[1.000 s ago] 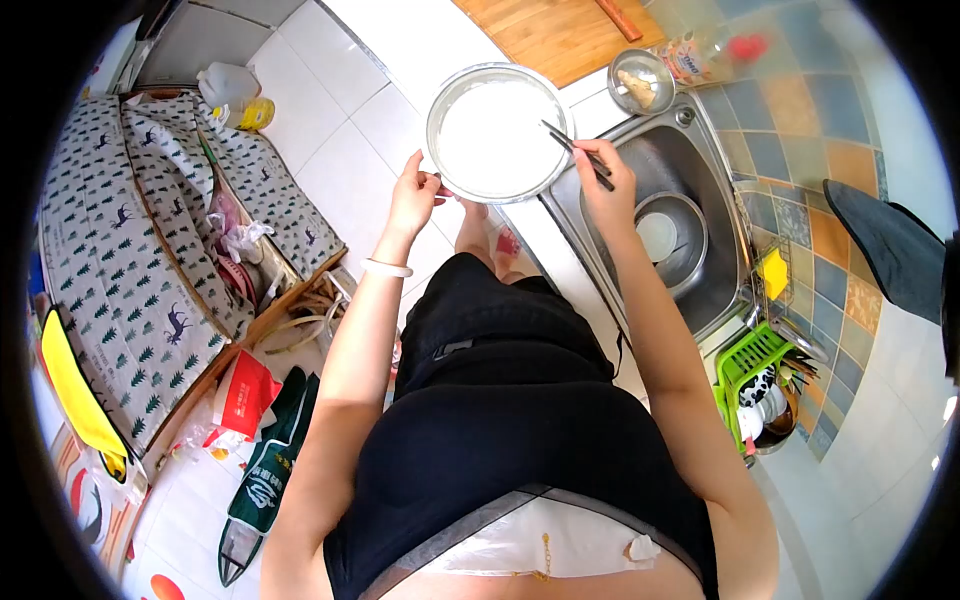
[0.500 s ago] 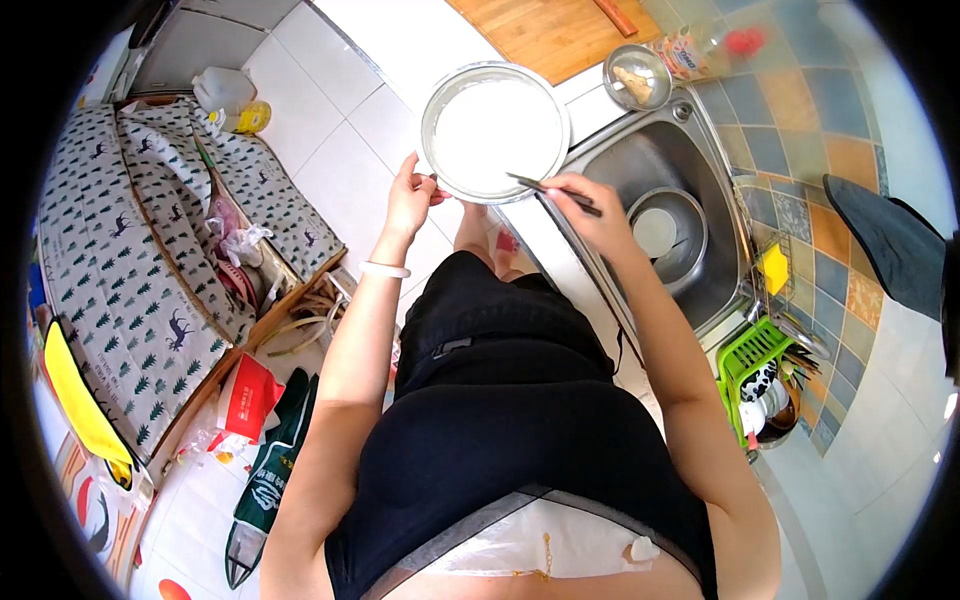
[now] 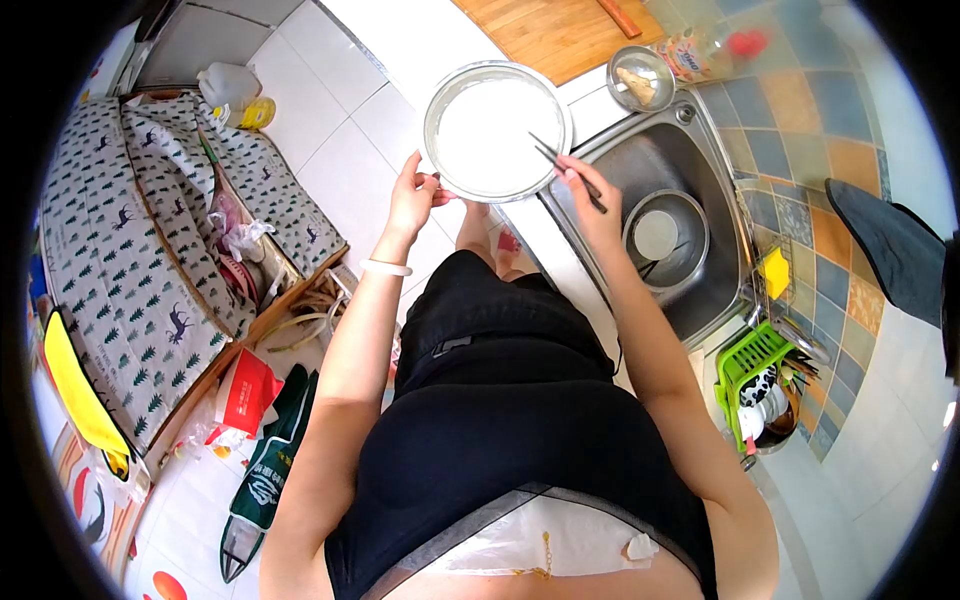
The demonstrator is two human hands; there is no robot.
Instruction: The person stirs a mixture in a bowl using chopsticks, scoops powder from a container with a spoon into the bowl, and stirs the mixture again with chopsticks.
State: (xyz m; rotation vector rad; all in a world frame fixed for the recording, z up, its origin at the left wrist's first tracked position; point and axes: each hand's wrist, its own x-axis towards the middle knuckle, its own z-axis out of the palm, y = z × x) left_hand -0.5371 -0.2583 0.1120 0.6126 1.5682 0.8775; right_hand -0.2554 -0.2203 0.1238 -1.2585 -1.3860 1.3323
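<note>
A round metal basin (image 3: 432, 160) with bright white contents (image 3: 495, 135) stands at the counter's edge; the glare hides whether the white is powder or liquid. My left hand (image 3: 412, 200), a pale bangle (image 3: 385, 268) on its wrist, grips the basin's near left rim between thumb and fingers. In my right hand (image 3: 594, 203) is a pair of dark chopsticks (image 3: 550, 158), their tips over the white contents at the basin's right side.
Right of the basin lies a steel sink (image 3: 700, 160) holding a metal pot (image 3: 703, 232). A small bowl (image 3: 641, 78) with a pale yellowish piece, a bottle (image 3: 690, 55) and a wooden cutting board (image 3: 540, 35) are beyond. A green rack (image 3: 745, 355) stands nearer me.
My right hand has swung lower, turning the chopsticks more upright, and their tips have moved up and right over the basin. My left hand stays on the rim.
</note>
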